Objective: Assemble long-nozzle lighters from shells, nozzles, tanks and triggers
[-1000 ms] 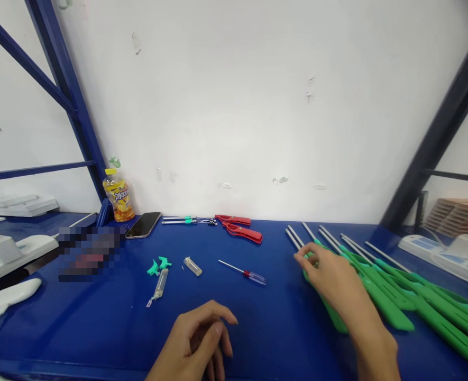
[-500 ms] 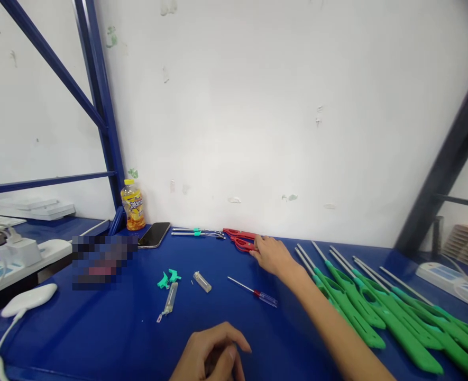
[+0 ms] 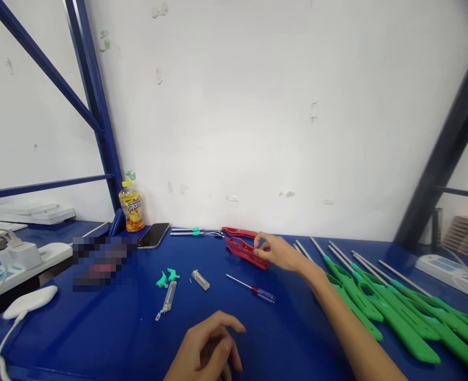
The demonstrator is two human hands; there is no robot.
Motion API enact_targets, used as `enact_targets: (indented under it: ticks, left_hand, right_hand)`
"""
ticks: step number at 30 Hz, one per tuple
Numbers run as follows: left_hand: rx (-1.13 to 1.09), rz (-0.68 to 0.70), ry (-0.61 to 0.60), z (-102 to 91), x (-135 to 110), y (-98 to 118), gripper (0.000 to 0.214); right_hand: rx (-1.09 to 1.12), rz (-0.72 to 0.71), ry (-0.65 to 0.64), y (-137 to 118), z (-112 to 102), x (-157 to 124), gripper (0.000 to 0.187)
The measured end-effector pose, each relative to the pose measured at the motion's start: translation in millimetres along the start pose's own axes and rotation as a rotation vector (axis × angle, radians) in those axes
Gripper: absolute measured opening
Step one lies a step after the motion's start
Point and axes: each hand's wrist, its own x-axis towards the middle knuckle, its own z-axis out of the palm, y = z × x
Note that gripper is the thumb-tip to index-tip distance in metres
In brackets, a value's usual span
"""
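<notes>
My right hand (image 3: pixel 278 252) reaches across the blue table (image 3: pixel 99 328) and pinches one red plastic lighter shell (image 3: pixel 245 250), lifted slightly toward me. A second red shell (image 3: pixel 239 232) lies behind it near the wall. My left hand (image 3: pixel 205 349) rests loosely curled on the table near the front edge, and nothing shows in it. A small red-handled screwdriver (image 3: pixel 253 289) lies between my hands. Left of it sit a clear lighter insert (image 3: pixel 200 279), a clear tube part (image 3: pixel 167 299) and small teal triggers (image 3: pixel 167 277).
Several long green lighters (image 3: pixel 380 307) with metal rods lie in a row at the right. A phone (image 3: pixel 153 235), a yellow drink bottle (image 3: pixel 131 207) and metal rods with a teal piece (image 3: pixel 196 232) sit by the wall. Power strips (image 3: pixel 27 259) and a white mouse-like object (image 3: pixel 29 300) are at the left.
My right hand left the green lighters, reached to the red shells by the wall, took hold of one and drew it a little toward me. The left hand stayed put.
</notes>
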Motion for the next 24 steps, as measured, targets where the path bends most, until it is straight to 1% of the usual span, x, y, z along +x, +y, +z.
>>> enact_targets:
  ticks: [4, 9, 11, 14, 17, 21, 22, 24]
  left_hand:
    - [-0.033, 0.038, -0.026, -2.4, 2, -8, 0.071]
    - [-0.016, 0.011, -0.029, -3.3, 2, -11, 0.067]
    - [-0.012, 0.008, -0.041, -3.5, 3, -10, 0.066]
    - [-0.006, 0.01, -0.045, -3.7, 3, -9, 0.067]
    - [-0.002, -0.001, -0.019, -2.7, 2, -7, 0.069]
    - [0.005, -0.013, -0.022, 1.7, -2, -3, 0.072]
    - [0.056, -0.001, -0.019, 2.6, -2, 0, 0.071]
    - [0.262, 0.056, 0.017, 1.7, 1, 9, 0.067]
  right_hand:
    - [0.081, -0.001, 0.049, -1, -5, -3, 0.035]
    - [0.004, 0.075, 0.143, 7, -7, 0, 0.035]
    - [-0.048, 0.118, 0.147, 13, -6, 1, 0.034]
    - [-0.107, 0.142, 0.104, 21, -5, 1, 0.035]
    - [-0.165, 0.112, 0.089, 19, -4, -1, 0.034]
    - [-0.237, 0.004, 0.107, 3, 1, -2, 0.033]
    - [-0.255, -0.024, 0.106, -2, 3, -2, 0.033]
    - [-0.297, -0.063, 0.097, -12, 9, -2, 0.034]
